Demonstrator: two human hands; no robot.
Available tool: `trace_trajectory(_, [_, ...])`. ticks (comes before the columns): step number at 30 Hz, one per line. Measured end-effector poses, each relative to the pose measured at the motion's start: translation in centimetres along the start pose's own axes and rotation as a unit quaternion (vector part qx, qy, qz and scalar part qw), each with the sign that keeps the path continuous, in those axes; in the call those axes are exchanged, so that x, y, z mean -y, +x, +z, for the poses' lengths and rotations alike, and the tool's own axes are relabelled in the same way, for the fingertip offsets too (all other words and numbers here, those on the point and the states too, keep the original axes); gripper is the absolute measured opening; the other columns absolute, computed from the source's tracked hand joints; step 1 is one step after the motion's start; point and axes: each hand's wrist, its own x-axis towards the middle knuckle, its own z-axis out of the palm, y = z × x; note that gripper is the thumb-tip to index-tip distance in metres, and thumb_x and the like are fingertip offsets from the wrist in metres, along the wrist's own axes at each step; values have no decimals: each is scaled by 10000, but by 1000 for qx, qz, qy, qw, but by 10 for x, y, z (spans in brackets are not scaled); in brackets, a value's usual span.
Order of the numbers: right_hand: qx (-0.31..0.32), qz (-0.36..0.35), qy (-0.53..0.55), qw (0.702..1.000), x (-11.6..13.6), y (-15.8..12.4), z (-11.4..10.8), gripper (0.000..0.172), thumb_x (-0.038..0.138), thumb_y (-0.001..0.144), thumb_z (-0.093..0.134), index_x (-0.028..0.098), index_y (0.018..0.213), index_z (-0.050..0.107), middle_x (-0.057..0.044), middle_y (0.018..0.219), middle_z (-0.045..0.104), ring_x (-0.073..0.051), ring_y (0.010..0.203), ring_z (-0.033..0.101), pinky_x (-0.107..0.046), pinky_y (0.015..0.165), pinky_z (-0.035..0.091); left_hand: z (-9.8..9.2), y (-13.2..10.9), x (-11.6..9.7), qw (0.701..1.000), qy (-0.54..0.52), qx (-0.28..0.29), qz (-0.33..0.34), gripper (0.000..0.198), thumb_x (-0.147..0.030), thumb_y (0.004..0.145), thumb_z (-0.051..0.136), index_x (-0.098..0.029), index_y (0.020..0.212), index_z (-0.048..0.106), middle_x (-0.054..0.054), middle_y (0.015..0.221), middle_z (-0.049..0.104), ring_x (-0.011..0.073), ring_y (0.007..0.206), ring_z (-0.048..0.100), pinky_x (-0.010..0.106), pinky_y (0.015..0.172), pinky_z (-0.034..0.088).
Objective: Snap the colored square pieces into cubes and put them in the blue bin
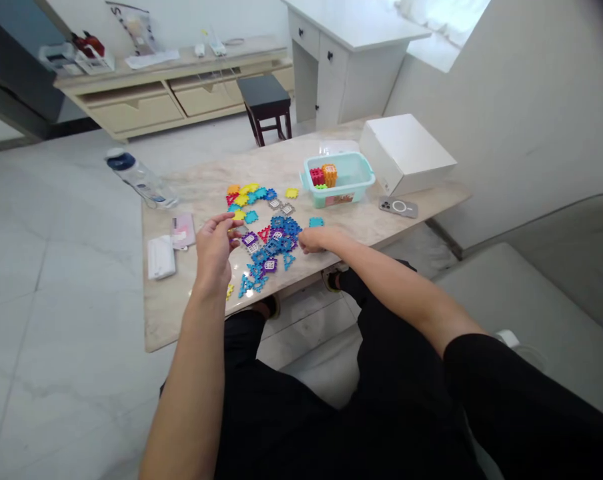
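My left hand [215, 247] hovers at the left side of the plastic building pieces, thumb and fingers apart. Just beyond its fingertips is a yellow piece [239, 215]; no held piece shows. At the right edge of a heap of blue notched pieces [276, 247], my right hand [312, 240] has its fingers curled downward, hiding whatever may be in them. Purple pieces [270, 265] and a red triangle [264, 233] lie among the blue ones. Behind them, yellow, orange and light-blue pieces [252, 197] form a loose curve, with grey pieces [287, 209] beside it.
A mint-green basket [366, 175] holds red and orange stacked pieces. To its right are a white box [406, 150] and a phone [398, 207]. On the table's left lie a water bottle [144, 180], a tissue pack [161, 257] and a pink packet [182, 231]. A stool [264, 93] stands beyond.
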Motion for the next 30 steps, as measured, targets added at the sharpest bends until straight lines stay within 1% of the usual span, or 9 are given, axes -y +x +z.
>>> trace_trajectory(2, [51, 36, -24, 998, 2, 3, 5, 160, 119, 822, 976, 182, 905, 854, -93, 941, 871, -258, 929, 839, -323, 884, 640, 2, -2, -2, 1000, -1, 13, 16, 263, -212, 792, 726, -197, 1055, 727, 31, 917, 775, 98, 656, 624, 191, 586, 450])
trace_trajectory(5, [75, 68, -48, 994, 2, 10, 4, 242, 172, 848, 975, 166, 1070, 878, -179, 1183, 878, -345, 1120, 840, -385, 954, 654, 4, -4, -4, 999, -23, 34, 35, 210, -236, 814, 776, -213, 1021, 749, 43, 900, 778, 119, 675, 641, 224, 579, 459])
trace_trajectory(7, [83, 62, -49, 993, -2, 18, -1, 272, 284, 917, 947, 178, 1159, 880, -166, 1256, 870, -346, 1192, 822, -379, 997, 640, 1, -2, -4, 996, -66, 51, 30, 189, -269, 816, 832, -244, 989, 758, 47, 907, 786, 142, 707, 661, 254, 584, 485])
trace_trajectory(11, [37, 24, -15, 999, -18, 45, -9, 300, 330, 1119, 687, 179, 1320, 851, -134, 1345, 850, -291, 1243, 794, -331, 1075, 589, -13, 7, -5, 985, -161, 66, 13, 202, -327, 815, 908, -302, 940, 751, 26, 901, 785, 177, 768, 705, 309, 617, 538])
trace_trajectory(14, [-7, 61, -34, 998, -25, 70, -9, 398, 304, 1133, 625, 89, 1434, 774, -222, 1464, 775, -351, 1341, 745, -391, 1132, 575, -24, 13, -6, 980, -190, 61, 15, 211, -360, 815, 917, -315, 935, 749, 16, 899, 784, 173, 782, 713, 312, 626, 549])
trace_trajectory(18, [-26, 72, -79, 994, -24, 98, 3, 581, 465, 1099, 722, 84, 1533, 667, -259, 1566, 674, -403, 1438, 655, -470, 1194, 552, -33, 17, -10, 976, -205, 71, 10, 272, -416, 793, 947, -342, 974, 758, 22, 885, 793, 201, 798, 725, 323, 587, 546])
trace_trajectory(22, [-28, 43, -90, 995, -22, 114, 15, 524, 496, 1044, 808, 142, 1417, 708, -222, 1600, 635, -385, 1450, 618, -465, 1183, 558, -35, 19, -13, 970, -226, 90, -3, 327, -423, 787, 970, -382, 1041, 768, 15, 842, 789, 223, 811, 747, 336, 552, 525])
trace_trajectory(26, [-41, 25, -46, 998, -19, 120, 18, 459, 353, 1001, 855, 145, 1384, 711, -175, 1475, 725, -321, 1344, 678, -407, 1156, 554, -32, 18, -11, 968, -239, 78, 7, 307, -396, 783, 970, -370, 1003, 758, 14, 892, 803, 212, 834, 750, 328, 571, 534])
trace_trajectory(30, [-42, -34, 25, 998, -18, 127, 12, 317, 219, 1096, 682, 155, 1403, 729, -120, 1357, 795, -252, 1254, 723, -355, 1141, 536, -30, 14, -8, 968, -239, 76, -7, 302, -405, 802, 958, -356, 1026, 760, 26, 875, 796, 216, 817, 739, 330, 583, 535])
